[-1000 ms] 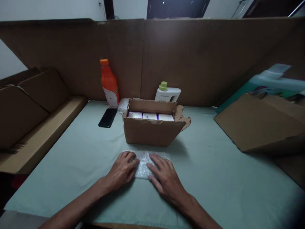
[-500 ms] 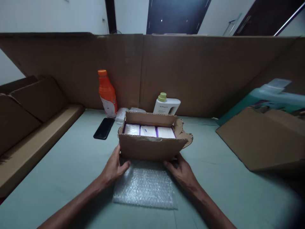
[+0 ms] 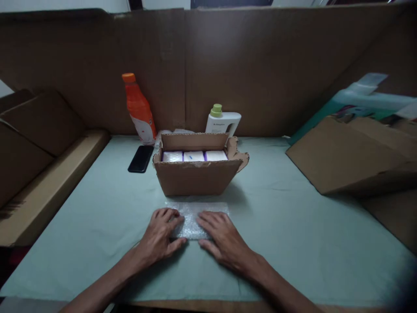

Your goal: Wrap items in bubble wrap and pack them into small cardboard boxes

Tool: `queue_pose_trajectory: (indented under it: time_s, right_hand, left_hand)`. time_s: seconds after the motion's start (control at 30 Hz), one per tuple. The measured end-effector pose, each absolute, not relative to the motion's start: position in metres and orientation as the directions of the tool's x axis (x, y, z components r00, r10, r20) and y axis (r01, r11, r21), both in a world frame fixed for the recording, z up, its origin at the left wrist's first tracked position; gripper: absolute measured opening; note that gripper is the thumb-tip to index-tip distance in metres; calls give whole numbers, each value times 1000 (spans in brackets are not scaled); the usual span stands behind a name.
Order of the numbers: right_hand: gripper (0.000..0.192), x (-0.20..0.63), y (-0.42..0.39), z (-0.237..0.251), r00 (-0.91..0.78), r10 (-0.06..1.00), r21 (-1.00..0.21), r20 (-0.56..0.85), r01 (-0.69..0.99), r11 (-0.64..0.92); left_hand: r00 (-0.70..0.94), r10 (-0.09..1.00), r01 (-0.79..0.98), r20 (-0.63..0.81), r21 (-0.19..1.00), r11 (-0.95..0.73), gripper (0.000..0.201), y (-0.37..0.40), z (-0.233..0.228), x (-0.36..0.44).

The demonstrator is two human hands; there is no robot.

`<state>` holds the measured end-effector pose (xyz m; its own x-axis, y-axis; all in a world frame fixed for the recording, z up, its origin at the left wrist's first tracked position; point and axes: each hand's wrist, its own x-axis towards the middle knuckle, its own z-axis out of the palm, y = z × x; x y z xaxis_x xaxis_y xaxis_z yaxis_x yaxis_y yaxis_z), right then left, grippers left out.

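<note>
A sheet of bubble wrap (image 3: 190, 224) lies flat on the cloth-covered table, in front of the cardboard box. On its left end rests my left hand (image 3: 163, 232), fingers loosely bent and thumb apart. My right hand (image 3: 220, 237) lies over the right end, fingers stretched out and thumb spread. Neither hand holds anything that I can see. The open cardboard box (image 3: 197, 178) stands just beyond, with torn flaps at its right side. Inside it sit white packs with purple edges (image 3: 193, 156), in a row.
Behind the box stand an orange bottle (image 3: 140, 111) and a white bottle with a green cap (image 3: 221, 121). A black phone (image 3: 140, 159) lies left of the box. Cardboard boxes flank both sides, the right one (image 3: 355, 152) beside a teal jug (image 3: 352, 102). A cardboard wall (image 3: 260, 69) closes the back.
Both hands have let go of the cardboard box and come back toward me onto the bubble wrap. The box now stands clear of the hands. The view has tilted downward.
</note>
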<state>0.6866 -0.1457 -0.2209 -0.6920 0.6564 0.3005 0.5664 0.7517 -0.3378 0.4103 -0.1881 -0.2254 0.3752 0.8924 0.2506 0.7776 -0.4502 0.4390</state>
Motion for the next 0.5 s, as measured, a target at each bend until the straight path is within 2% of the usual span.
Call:
queue_pose_trajectory:
  time_s: [0.03, 0.1, 0.2, 0.33, 0.4, 0.5]
  right_hand:
    - [40, 689, -152, -222, -732, 634, -311, 251, 559, 769]
    - [45, 702, -161, -224, -717, 661, -267, 220, 607, 748]
    - [49, 724, -164, -228, -690, 683, -241, 239, 640, 730]
    - [39, 722, -161, -228, -724, 642, -242, 251, 596, 766]
    - [38, 713, -160, -218, -684, 670, -313, 288, 595, 741]
    - [32, 707, -158, -189, -522, 810, -548, 267, 609, 573]
  left_hand:
    - [406, 894, 782, 191, 434, -448, 45, -190, -226, 411]
    - [433, 890, 786, 142, 423, -450, 53, -194, -227, 408]
    - [479, 859, 770, 182, 383, -511, 56, -197, -233, 399]
    - [460, 845, 765, 275, 361, -534, 45, -197, -241, 392]
    - [413, 845, 737, 340, 419, -530, 39, -199, -233, 390]
    - [227, 923, 656, 310, 652, -381, 27, -207, -204, 390]
